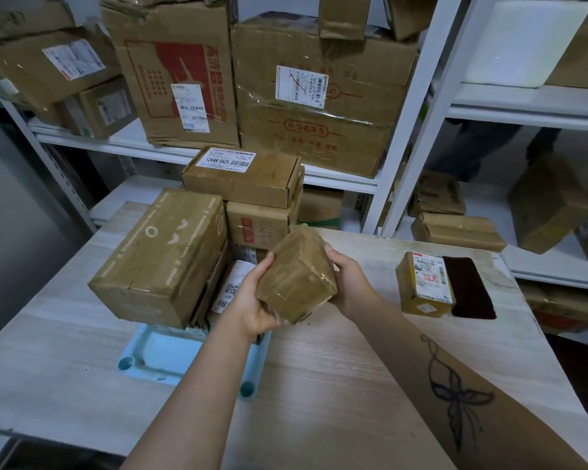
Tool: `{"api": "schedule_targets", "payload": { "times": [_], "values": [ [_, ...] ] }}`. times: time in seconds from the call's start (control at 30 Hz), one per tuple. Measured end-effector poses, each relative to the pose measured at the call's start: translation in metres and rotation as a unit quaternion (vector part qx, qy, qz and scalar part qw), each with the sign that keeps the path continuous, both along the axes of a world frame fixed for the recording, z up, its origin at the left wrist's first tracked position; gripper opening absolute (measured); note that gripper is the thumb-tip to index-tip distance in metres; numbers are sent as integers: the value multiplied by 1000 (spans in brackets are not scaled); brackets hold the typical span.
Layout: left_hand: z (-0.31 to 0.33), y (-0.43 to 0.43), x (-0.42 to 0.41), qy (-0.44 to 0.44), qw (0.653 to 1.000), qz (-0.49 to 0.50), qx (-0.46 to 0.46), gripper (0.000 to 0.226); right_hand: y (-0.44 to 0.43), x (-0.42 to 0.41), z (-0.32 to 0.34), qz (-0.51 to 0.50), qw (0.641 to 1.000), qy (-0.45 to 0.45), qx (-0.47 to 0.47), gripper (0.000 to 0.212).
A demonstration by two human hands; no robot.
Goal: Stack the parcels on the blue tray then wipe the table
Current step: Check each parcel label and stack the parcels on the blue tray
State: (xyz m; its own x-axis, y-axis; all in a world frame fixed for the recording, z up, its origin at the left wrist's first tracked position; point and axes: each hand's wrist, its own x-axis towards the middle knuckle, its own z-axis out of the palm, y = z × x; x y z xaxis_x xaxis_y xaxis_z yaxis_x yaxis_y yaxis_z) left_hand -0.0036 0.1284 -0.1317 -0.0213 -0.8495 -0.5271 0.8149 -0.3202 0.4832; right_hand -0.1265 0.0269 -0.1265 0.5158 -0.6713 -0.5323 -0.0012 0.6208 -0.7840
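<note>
Both hands, left hand (255, 300) and right hand (348, 283), clasp one taped parcel (297, 274) from either side, lifted above table (336, 385). Blue tray (157, 354) with stacked parcels (163, 256) lies left, nearer left hand. Labelled parcel (425, 284) and dark cloth (469, 288) remain right.

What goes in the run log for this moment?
stacking | both hands grip small taped cardboard parcel above blue plastic tray | labelled cardboard parcel left on table

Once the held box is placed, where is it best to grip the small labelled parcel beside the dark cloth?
Probably grip the small labelled parcel from above by its near and far ends; the dark cloth lies against its right side, so a left-right grip is crowded.
</note>
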Motion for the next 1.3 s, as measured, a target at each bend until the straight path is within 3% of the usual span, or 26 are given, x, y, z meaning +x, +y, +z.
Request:
{"api": "schedule_targets", "payload": {
  "times": [0.1, 0.3, 0.4, 0.6, 0.73, 0.83, 1.03, 1.17, 1.3],
  "values": [
    [-4, 6, 6, 18, 1000, -11, -13, 69, -3, 4, -7, -9, 999, 32, -19, 27],
    [-15, 14, 14, 31, 999, 16, 4, 80, -1, 15, -7, 3, 1000, 13, -8, 16],
    [-13, 19, 18, 6, 997, 71, 25, 60, 3, 23, -10, -5, 1000, -1, -11, 22],
    [-12, 28, 28, -159, 968, 178, 74, 23, 8, 29, -14, 77, 995, 69, 16, 63],
    [-6, 28, 25, -190, 959, 196, 77, 15, 18, 39, -12, 165, 981, 100, 20, 52],
    [-2, 28, 22, -205, 958, 187, 69, 18, 24, 48, -16, 162, 981, 104, 25, 39],
    [6, 32, 14, -136, 966, 182, 127, 31, 30, 63, -21, 109, 993, 40, 32, 29],
    [9, 31, 6, -84, 968, 180, 154, 27, 41, 77, -28, 111, 992, 54, -3, 50],
    [13, 25, 2, -64, 961, 208, 172, 42, 51, 84, -31, 114, 991, 73, -17, 55]
  ]
}}
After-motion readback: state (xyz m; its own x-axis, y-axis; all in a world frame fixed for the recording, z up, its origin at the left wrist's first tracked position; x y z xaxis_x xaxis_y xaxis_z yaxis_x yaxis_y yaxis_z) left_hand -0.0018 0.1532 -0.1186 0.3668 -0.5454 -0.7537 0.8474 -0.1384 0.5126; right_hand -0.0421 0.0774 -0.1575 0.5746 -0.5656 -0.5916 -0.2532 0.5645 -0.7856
